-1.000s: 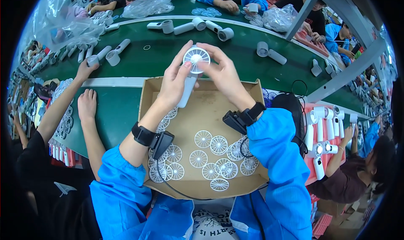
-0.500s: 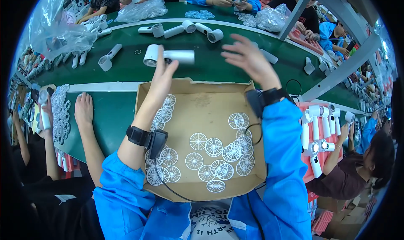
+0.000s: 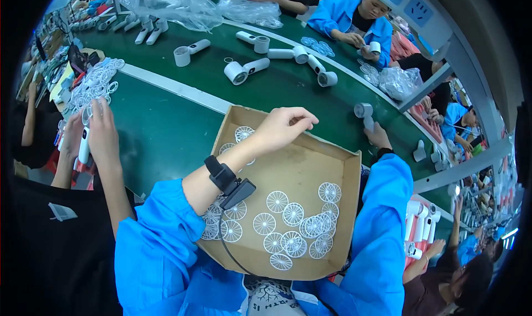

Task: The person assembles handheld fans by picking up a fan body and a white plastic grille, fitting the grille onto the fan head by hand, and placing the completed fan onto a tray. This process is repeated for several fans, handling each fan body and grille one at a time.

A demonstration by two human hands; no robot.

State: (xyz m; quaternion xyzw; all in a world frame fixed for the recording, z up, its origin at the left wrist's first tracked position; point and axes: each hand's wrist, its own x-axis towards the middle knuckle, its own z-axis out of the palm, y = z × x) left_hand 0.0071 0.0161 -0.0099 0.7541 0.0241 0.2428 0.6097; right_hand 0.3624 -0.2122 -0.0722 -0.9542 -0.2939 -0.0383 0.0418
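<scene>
My right hand is wrapped round the handle of a white handheld fan at the right of the green work surface; the fan's round head points away from me. Above the far side of a cardboard box, my left hand hangs with its fingers curled together and nothing visible in them. In the box lie many white spoked fan grilles, spread at the right and along the left wall, partly behind my left forearm. Beyond the box another white handheld fan rests on the green surface.
More white fans lie along the green belt. To my left a co-worker's hands hold a white fan beside a heap of white rings. A metal post slants across the right side. Other people sit across the belt.
The view has turned. My left hand has let go of the fan beyond the box and drawn back over the box. My right hand, open before, has closed on another fan.
</scene>
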